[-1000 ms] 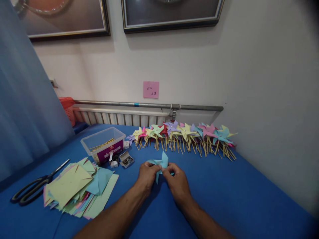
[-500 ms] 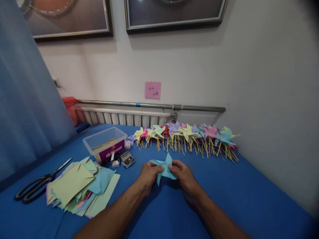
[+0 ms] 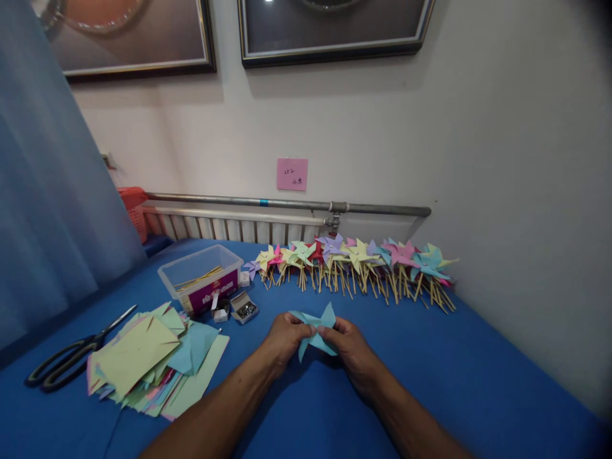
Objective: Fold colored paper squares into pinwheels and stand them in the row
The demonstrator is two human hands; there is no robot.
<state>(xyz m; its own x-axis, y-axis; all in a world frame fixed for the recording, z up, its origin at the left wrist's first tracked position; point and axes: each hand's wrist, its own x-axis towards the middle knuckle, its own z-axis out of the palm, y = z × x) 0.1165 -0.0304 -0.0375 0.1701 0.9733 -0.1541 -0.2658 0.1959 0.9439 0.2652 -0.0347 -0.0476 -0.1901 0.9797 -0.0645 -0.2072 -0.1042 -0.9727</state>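
Both of my hands pinch a light blue paper pinwheel head (image 3: 316,326) just above the blue table (image 3: 454,376). My left hand (image 3: 283,340) grips its left side, and my right hand (image 3: 350,347) holds its right side with fingertips meeting near the centre. The paper's pointed flaps stick up and out between my fingers. It has no stick attached that I can see.
A row of finished coloured pinwheels on sticks (image 3: 358,261) lies along the wall. A clear plastic box with sticks (image 3: 201,274), two small open boxes of pins (image 3: 236,309), a stack of cut coloured paper (image 3: 153,360) and black scissors (image 3: 71,354) sit at left.
My hands have turned the blue paper a little and drawn it slightly nearer and to the right. The flaps now point differently. The view has shifted a bit.
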